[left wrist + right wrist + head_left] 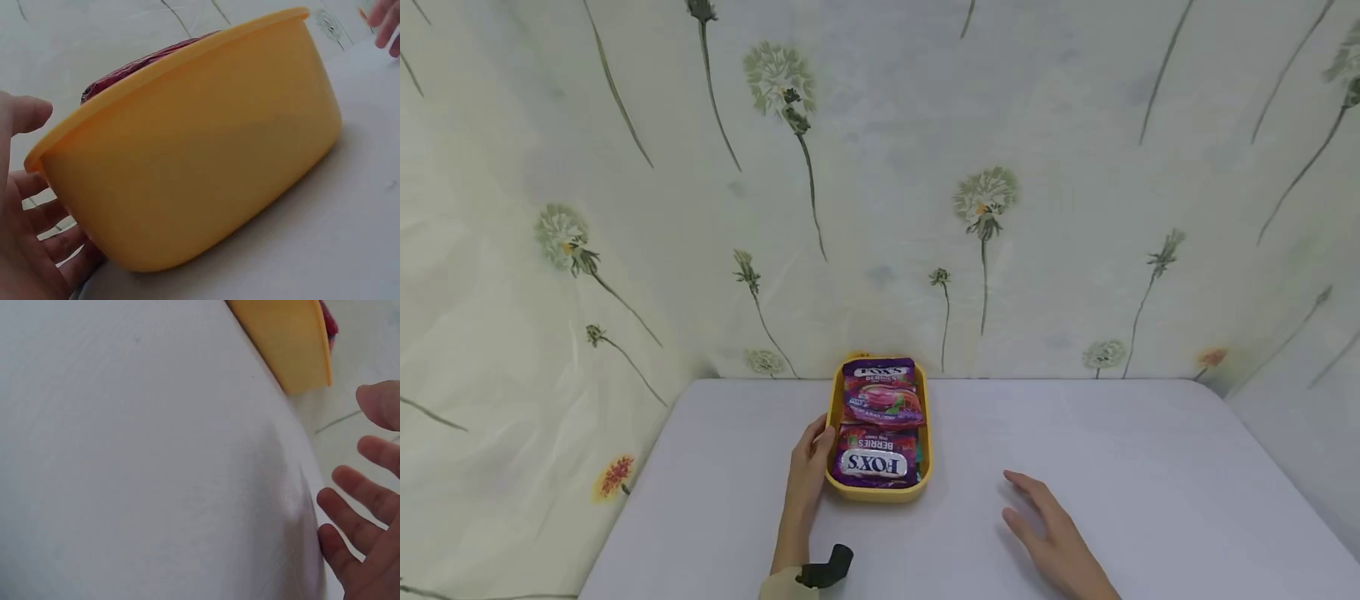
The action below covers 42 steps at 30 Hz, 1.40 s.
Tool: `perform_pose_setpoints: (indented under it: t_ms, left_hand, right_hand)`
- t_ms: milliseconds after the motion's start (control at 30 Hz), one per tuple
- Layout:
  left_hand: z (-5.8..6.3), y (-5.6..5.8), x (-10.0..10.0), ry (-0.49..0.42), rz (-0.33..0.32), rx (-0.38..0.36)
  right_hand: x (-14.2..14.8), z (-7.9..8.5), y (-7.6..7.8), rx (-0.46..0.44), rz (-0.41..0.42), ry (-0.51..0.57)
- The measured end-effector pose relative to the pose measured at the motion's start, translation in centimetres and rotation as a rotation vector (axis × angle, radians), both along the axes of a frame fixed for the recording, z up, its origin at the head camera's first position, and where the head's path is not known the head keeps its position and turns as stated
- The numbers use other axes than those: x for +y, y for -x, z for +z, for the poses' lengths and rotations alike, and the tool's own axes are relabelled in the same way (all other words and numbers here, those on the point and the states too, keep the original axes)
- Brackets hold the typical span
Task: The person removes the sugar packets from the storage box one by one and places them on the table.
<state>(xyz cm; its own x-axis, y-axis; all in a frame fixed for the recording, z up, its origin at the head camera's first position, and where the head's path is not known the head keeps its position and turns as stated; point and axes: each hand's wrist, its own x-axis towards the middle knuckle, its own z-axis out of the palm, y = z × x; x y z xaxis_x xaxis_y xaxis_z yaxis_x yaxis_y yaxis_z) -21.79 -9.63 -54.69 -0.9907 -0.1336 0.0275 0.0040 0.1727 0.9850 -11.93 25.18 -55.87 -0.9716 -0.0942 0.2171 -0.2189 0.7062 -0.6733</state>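
A yellow plastic tub (pixel 880 494) stands at the far edge of the white table, holding purple packs of Fox's Berries candy (pixel 872 460). One pack (pixel 882 396) lies toward the back, with its top near the tub's far rim. My left hand (pixel 808 467) is at the tub's left side. In the left wrist view, its fingers (pixel 62 240) lie along the outer wall below the rim, and the thumb (pixel 31 114) is raised apart from the rim. My right hand (pixel 1056 533) is to the right of the tub, holding nothing, fingers spread and loosely bent.
A floral sheet (pixel 880 208) with dandelion prints hangs behind the white table (pixel 715 467), right at its back edge. A dark strap piece (pixel 827 568) sticks out from my left wrist beside a light sleeve (pixel 785 586).
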Motion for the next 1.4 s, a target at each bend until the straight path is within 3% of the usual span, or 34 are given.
perform_pose_setpoints:
  t_ms: [200, 400, 600, 733, 1000, 1033, 1200, 1400]
  left_hand:
    - [-0.2, 0.8, 0.6, -0.099, 0.002, 0.015]
    - [-0.8, 0.6, 0.9, -0.157, 0.060, 0.028]
    - [-1.0, -0.2, 0.7, -0.105, 0.082, 0.059]
    - [-1.0, -0.8, 0.2, -0.101, 0.059, 0.058]
    - [-0.5, -0.9, 0.0, -0.096, 0.023, 0.070]
    - [-1.0, -0.6, 0.0, -0.099, 0.024, 0.075]
    - [-1.0, -0.6, 0.3, -0.109, 0.012, 0.075]
    - [-0.8, -0.7, 1.0, -0.133, -0.005, 0.058]
  right_hand:
    - [-0.2, 0.4, 0.6, 0.063, 0.006, 0.029]
    - [-0.8, 1.1, 2.1, 0.024, 0.048, 0.126]
    - [-2.9, 1.5, 3.5, -0.100, 0.046, 0.268]
    - [-4.2, 1.1, 3.9, -0.166, 0.039, 0.325]
    - [-5.0, 1.9, 5.1, -0.132, 0.081, 0.361]
    - [-5.1, 2.1, 5.2, -0.122, 0.096, 0.374]
    - [-6.1, 3.5, 5.8, -0.116, 0.125, 0.433]
    - [-7.5, 7.0, 6.1, -0.148, 0.110, 0.427]
